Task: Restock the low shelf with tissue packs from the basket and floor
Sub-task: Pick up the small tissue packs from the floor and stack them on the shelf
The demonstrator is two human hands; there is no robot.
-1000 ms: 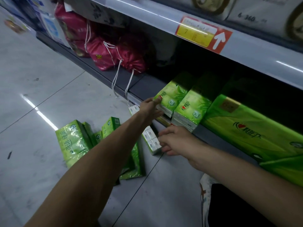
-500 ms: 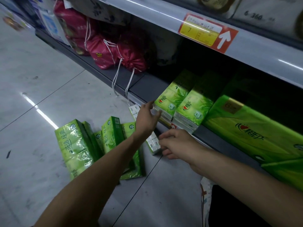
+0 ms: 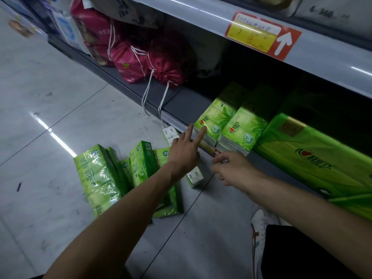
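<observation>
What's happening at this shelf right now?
A person is restocking the low shelf with green tissue packs. The left hand touches the front of the leftmost shelved pack with straight fingers. The right hand hovers by the shelf edge, fingers loosely curled, holding nothing. Several spare packs lie on the floor.

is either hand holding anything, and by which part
Nothing is held. The left hand only touches the front of the left shelf pack with straight fingers; the right hand is empty.
</observation>
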